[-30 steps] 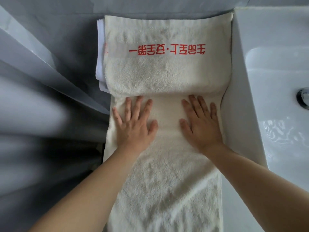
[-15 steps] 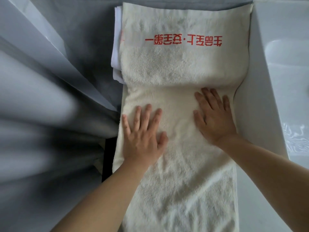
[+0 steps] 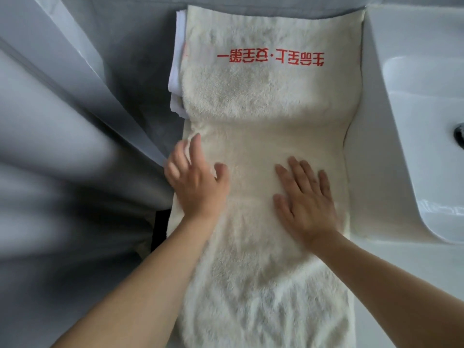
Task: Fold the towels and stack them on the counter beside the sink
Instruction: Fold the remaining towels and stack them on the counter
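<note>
Left hand (image 3: 198,184) slid leftward; two hands flat on one cream towel (image 3: 263,109).

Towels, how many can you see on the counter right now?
2, maybe more hidden. A cream towel with red lettering lies lengthwise beside the sink, under both hands. A white towel peeks out under its far-left edge, mostly covered.
</note>
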A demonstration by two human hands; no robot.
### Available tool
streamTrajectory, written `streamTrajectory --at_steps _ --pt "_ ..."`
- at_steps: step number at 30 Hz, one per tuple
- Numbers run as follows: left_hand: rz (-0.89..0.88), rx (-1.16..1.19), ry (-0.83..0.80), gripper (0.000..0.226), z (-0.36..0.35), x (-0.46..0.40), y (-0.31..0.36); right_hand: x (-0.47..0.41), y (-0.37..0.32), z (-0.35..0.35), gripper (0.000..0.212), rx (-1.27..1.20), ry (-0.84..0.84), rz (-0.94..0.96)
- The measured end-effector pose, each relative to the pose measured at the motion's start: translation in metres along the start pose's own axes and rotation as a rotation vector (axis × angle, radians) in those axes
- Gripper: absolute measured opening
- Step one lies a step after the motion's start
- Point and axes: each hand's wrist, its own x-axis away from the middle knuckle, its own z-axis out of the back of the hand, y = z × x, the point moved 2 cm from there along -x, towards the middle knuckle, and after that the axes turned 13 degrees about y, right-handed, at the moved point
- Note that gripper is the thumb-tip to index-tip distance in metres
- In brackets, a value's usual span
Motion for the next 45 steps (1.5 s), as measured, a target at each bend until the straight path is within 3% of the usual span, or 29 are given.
streamTrajectory --at_steps 3,7,13,17,20,22,26,30,32,35,38,39,41,43,45 --pt "0.354 -0.024 -0.044 0.051 0.001 -0.037 0.0 -0.001 0.001 0.0 0.065 0.01 -0.016 0.0" --pt "0.394 -0.061 -0.311 0.025 0.004 -0.063 -0.002 -0.002 -0.001 0.0 0.064 -0.005 0.001 -0.004" --pt "0.739 0.591 -0.445 0.016 0.022 -0.074 0.01 -0.001 -0.001 0.003 0.062 -0.022 0.022 -0.007" --pt "0.864 0.804 -0.49 0.026 0.028 -0.075 0.009 0.0 -0.002 0.005 0.062 -0.039 0.02 -0.009" --pt "1.0 1.007 -0.485 0.007 0.034 -0.078 0.007 0.0 -0.001 0.005 0.063 -0.036 0.018 -0.015" --pt "1.073 1.058 -0.549 0.015 0.036 -0.079 0.006 -0.001 -0.001 0.004 0.063 -0.04 0.018 -0.019" --pt "1.077 0.906 -0.642 0.028 0.029 -0.08 0.001 -0.001 -0.001 0.003 0.063 -0.049 0.026 -0.022" --pt "1.084 0.86 -0.436 0.022 0.017 -0.084 -0.003 -0.001 0.0 0.002 0.062 -0.057 0.044 -0.021" --pt "0.855 0.581 -0.281 0.023 0.011 -0.085 -0.008 -0.002 0.0 0.002 0.062 -0.062 0.048 -0.021" --pt "0.412 0.122 -0.34 0.033 0.009 -0.082 -0.004 -0.002 0.001 0.002 0.062 -0.061 0.037 -0.026" --pt "0.328 -0.034 -0.42 0.045 0.003 -0.09 0.005 -0.002 0.001 0.002 0.062 -0.058 0.034 -0.029" --pt "0.365 0.018 -0.406 0.038 0.002 -0.094 0.008 -0.002 0.001 0.001 0.062 -0.056 0.038 -0.028" --pt "0.611 0.372 -0.354 0.016 0.004 -0.103 0.015 -0.002 0.001 0.001 0.062 -0.054 0.042 -0.028" --pt "0.829 0.649 -0.365 0.012 0.005 -0.108 0.014 -0.002 0.001 0.002 0.062 -0.051 0.04 -0.028" --pt "0.853 0.785 -0.426 0.013 0.007 -0.11 0.009 -0.002 0.0 0.002 0.062 -0.049 0.039 -0.028"
